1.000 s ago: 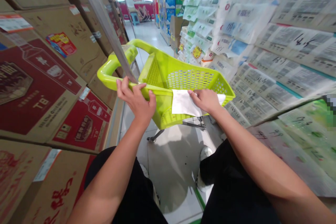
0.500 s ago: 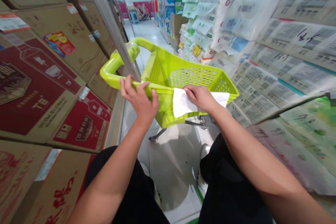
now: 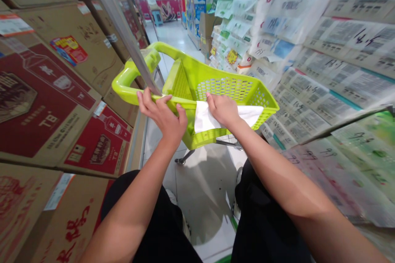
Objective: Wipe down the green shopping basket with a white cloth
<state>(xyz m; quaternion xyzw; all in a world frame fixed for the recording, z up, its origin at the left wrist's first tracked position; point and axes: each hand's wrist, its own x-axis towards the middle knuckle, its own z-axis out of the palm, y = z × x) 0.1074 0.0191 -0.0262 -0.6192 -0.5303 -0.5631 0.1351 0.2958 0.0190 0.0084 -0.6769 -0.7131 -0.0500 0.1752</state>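
A lime-green plastic shopping trolley (image 3: 216, 86) stands in a narrow shop aisle in front of me. My left hand (image 3: 162, 115) is closed over its near rim at the left corner, beside the looped handle (image 3: 132, 76). My right hand (image 3: 222, 109) presses a white cloth (image 3: 205, 119) against the same rim further right; the cloth drapes over the edge and down the basket's front. The basket's inside looks empty where it shows.
Stacked brown and red cartons (image 3: 55, 90) fill shelving on the left behind a slanted metal post (image 3: 123, 33). Wrapped white packs with printed labels (image 3: 324, 57) line the right. The tiled aisle floor (image 3: 179, 37) runs ahead to distant displays.
My right hand has slid the white cloth leftwards along the rim, closer to my left hand. The trolley has shifted slightly left; my left hand has kept its grip.
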